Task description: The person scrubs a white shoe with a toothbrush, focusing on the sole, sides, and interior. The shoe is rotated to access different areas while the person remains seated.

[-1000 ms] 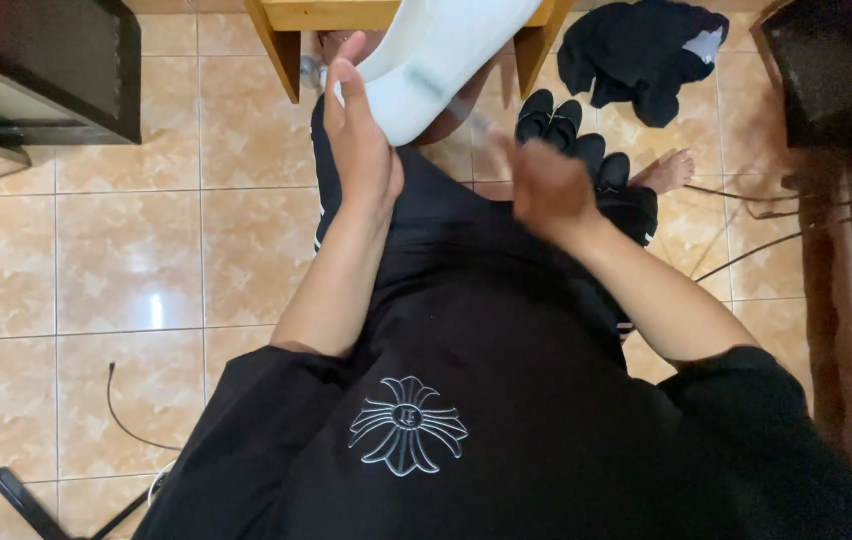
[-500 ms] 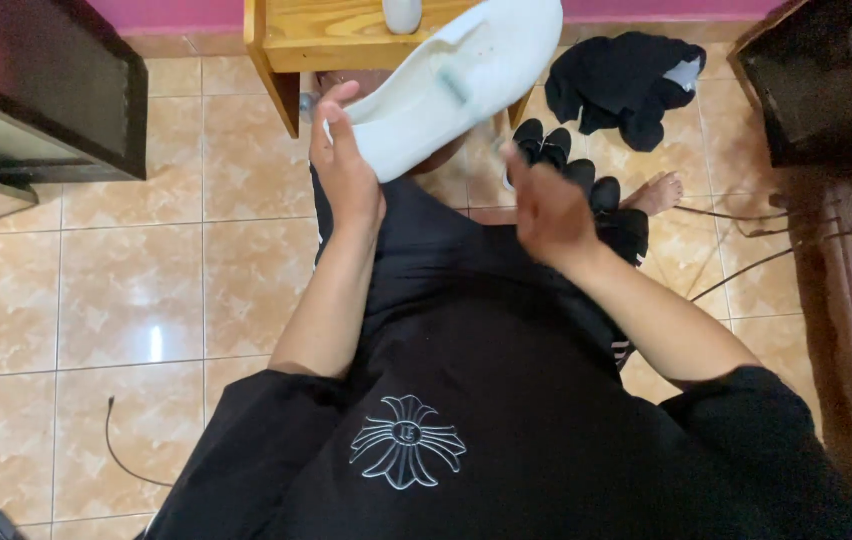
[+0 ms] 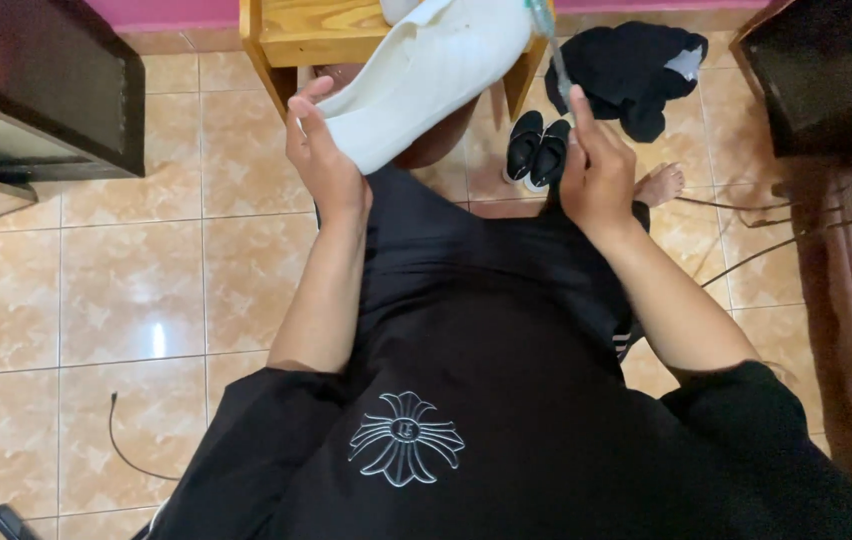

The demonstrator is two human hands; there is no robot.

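left hand point(image 3: 318, 160) gripped the white shoe point(image 3: 426, 75) at twelve o'clock; right hand point(image 3: 596, 175) clutched a thin brush point(image 3: 549, 35), scrubbing stage, bristles needed to meet the sole

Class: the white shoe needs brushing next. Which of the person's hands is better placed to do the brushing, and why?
Probably the right hand: it already grips the brush near the white shoe, while the left hand holds that shoe.
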